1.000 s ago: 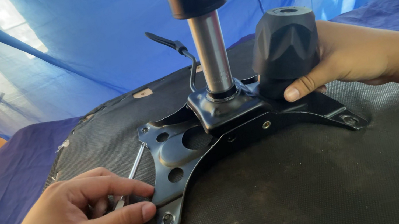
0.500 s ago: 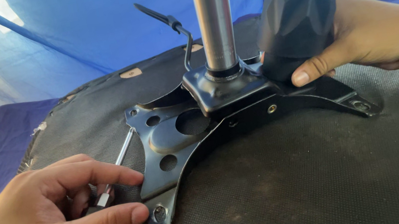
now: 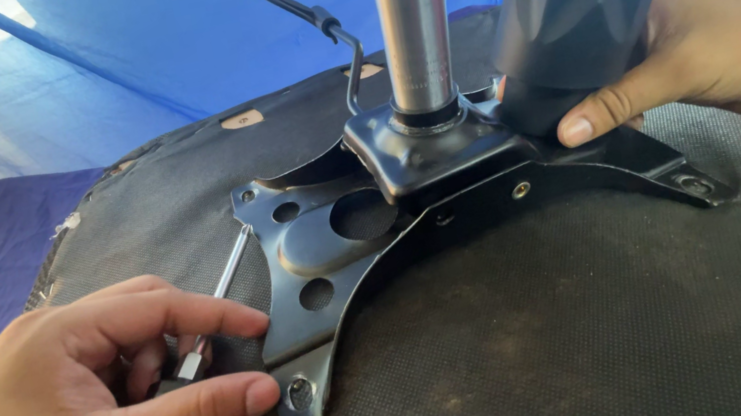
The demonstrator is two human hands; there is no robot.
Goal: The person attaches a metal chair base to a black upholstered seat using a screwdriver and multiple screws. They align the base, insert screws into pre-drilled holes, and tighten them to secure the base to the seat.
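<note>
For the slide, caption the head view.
Left hand holds a screwdriver beside the black bracket; right hand grips its knob.

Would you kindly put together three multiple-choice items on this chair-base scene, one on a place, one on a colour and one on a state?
1. Where does the screwdriver lie?
A. beside the near left arm of the black metal plate
B. on top of the black knob
C. inside the steel column

2. What colour is the sheet behind the work?
A. red
B. blue
C. white

3. What is the right hand doing?
A. lying flat on the fabric
B. gripping the black knob
C. holding the steel column

Answers: 1 A, its shaft runs along the plate's left edge, its near end at the left hand. 2 B, blue sheeting fills the background. 3 B, thumb and fingers wrap around the knob beside the column.
</note>
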